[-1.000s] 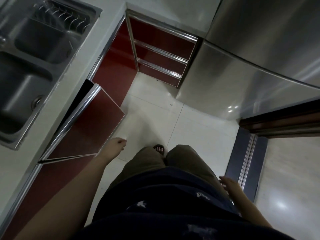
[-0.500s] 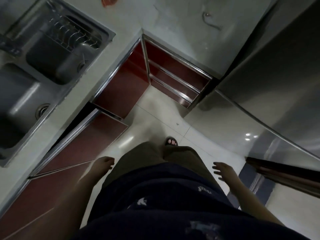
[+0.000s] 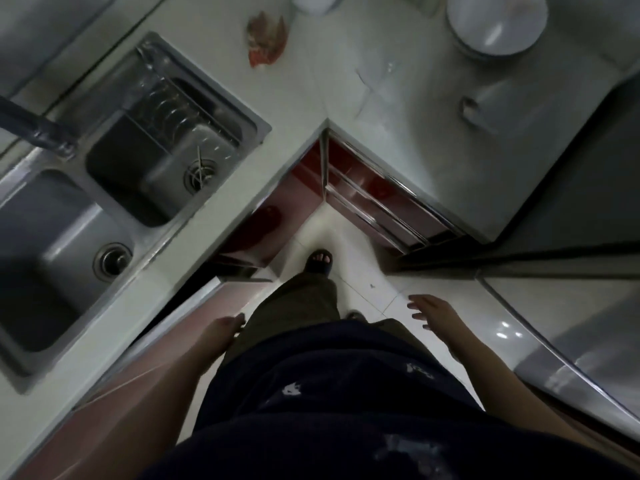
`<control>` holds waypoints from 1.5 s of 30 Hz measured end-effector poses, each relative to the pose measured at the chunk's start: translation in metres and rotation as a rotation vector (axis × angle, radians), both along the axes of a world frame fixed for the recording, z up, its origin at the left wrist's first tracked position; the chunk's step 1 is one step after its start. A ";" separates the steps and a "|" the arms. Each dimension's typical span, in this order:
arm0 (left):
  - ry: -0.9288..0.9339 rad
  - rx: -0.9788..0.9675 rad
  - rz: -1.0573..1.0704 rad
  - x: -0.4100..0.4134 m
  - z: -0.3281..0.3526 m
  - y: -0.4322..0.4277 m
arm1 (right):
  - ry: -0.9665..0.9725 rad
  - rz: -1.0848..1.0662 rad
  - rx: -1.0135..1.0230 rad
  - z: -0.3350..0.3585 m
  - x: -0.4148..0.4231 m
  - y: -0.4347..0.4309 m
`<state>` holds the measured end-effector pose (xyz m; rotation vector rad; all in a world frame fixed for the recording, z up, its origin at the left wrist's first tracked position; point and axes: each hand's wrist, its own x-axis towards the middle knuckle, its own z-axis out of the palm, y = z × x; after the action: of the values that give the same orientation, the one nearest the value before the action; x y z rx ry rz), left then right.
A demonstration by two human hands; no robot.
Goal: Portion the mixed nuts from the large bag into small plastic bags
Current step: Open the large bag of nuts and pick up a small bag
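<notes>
I am facing the table (image 3: 433, 161), left hand (image 3: 225, 327) and right hand (image 3: 433, 311) hanging open and empty; best locating the nuts first.

**Stepping deeper into the kitchen corner**
The sandalled foot (image 3: 320, 261) now lands near the corner drawers (image 3: 374, 202). The left hand (image 3: 221, 332) drops back beside the thigh, and the right hand (image 3: 433, 311) lifts forward with fingers (image 3: 420, 306) spread. More table (image 3: 415, 140) comes into view, with a reddish scrap (image 3: 267, 39) and a white round vessel (image 3: 497, 24).
</notes>
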<state>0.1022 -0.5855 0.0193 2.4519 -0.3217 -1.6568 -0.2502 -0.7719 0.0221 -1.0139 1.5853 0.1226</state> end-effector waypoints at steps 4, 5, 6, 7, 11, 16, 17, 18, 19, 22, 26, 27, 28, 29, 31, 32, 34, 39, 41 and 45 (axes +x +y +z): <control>0.035 -0.147 -0.169 0.026 0.014 -0.086 | 0.086 -0.048 0.039 0.002 0.009 -0.013; 0.063 -0.179 -0.217 0.029 0.021 -0.110 | 0.112 -0.041 0.049 0.003 0.010 -0.016; 0.081 -0.209 -0.261 0.031 0.025 -0.129 | 0.134 -0.032 0.054 0.003 0.011 -0.019; 0.089 -0.232 -0.306 0.032 0.028 -0.146 | 0.154 -0.024 0.057 0.004 0.014 -0.022; 0.073 -0.359 -0.392 0.033 0.044 -0.204 | 0.165 0.018 0.019 0.012 0.035 -0.049; 0.006 -0.440 -0.531 0.037 0.046 -0.246 | 0.061 0.003 -0.179 0.037 0.077 -0.106; 0.004 -0.451 -0.523 0.038 0.045 -0.253 | 0.033 0.000 -0.224 0.042 0.084 -0.120; 0.004 -0.448 -0.505 0.038 0.044 -0.259 | 0.011 0.005 -0.272 0.048 0.090 -0.134; 0.002 -0.444 -0.487 0.039 0.042 -0.265 | -0.002 0.026 -0.322 0.053 0.095 -0.147; -0.038 -0.401 -0.458 0.041 0.039 -0.278 | -0.029 0.057 -0.422 0.064 0.103 -0.180; -0.131 -0.393 -0.471 0.039 0.034 -0.299 | -0.055 -0.014 -0.491 0.066 0.098 -0.211; -0.140 -0.406 -0.462 0.036 0.036 -0.306 | -0.018 -0.014 -0.515 0.064 0.095 -0.218; -0.147 -0.424 -0.453 0.033 0.038 -0.313 | 0.028 -0.028 -0.539 0.063 0.093 -0.224; -0.152 -0.452 -0.443 0.029 0.040 -0.321 | 0.072 -0.056 -0.567 0.062 0.090 -0.231; -0.160 -0.509 -0.425 0.021 0.044 -0.337 | 0.162 -0.117 -0.642 0.060 0.086 -0.246; -0.159 -0.533 -0.412 0.017 0.047 -0.344 | 0.211 -0.133 -0.679 0.060 0.085 -0.252; -0.155 -0.585 -0.417 0.009 0.051 -0.362 | 0.293 -0.179 -0.714 0.061 0.081 -0.267; -0.148 -0.614 -0.439 -0.001 0.057 -0.408 | 0.380 -0.347 -0.571 0.055 0.067 -0.303; -0.162 -0.576 -0.476 -0.003 0.055 -0.424 | 0.401 -0.351 -0.476 0.048 0.061 -0.315; -0.213 -0.531 -0.520 -0.004 0.042 -0.447 | 0.298 -0.376 -0.368 0.037 0.058 -0.333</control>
<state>0.0977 -1.0328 0.0611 2.2263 -1.3321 -1.2197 -0.1922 -1.1052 0.0588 -0.9853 2.0969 -0.2996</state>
